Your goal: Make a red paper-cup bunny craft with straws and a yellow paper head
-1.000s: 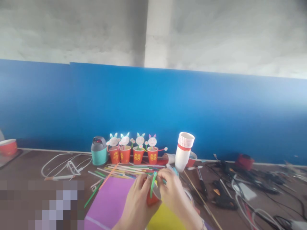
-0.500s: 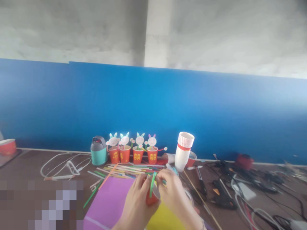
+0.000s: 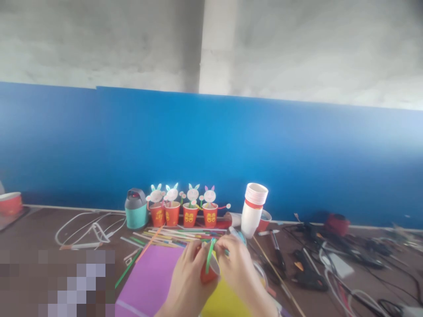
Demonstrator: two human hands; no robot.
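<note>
A red paper cup (image 3: 209, 276) is tilted between my hands, with a green straw (image 3: 209, 255) standing up at its opening. My left hand (image 3: 190, 275) is wrapped round the cup's left side, its fingertips near the straw. At the right of the rim, my right hand (image 3: 236, 262) is closed, with the fingers pinched close to the straw's top; a small teal bit shows between them. What exactly those fingertips grip is too small to tell. Purple paper (image 3: 153, 277) and yellow paper (image 3: 226, 299) lie beneath my hands.
Several red cups with rabbit figures (image 3: 190, 215) stand behind loose coloured sticks (image 3: 178, 234). Left of them is a teal and grey container (image 3: 136, 213). A stack of white cups (image 3: 253, 211) rises at the right, beyond which lie a marker (image 3: 278, 251), a glue gun (image 3: 309, 273) and tangled cables.
</note>
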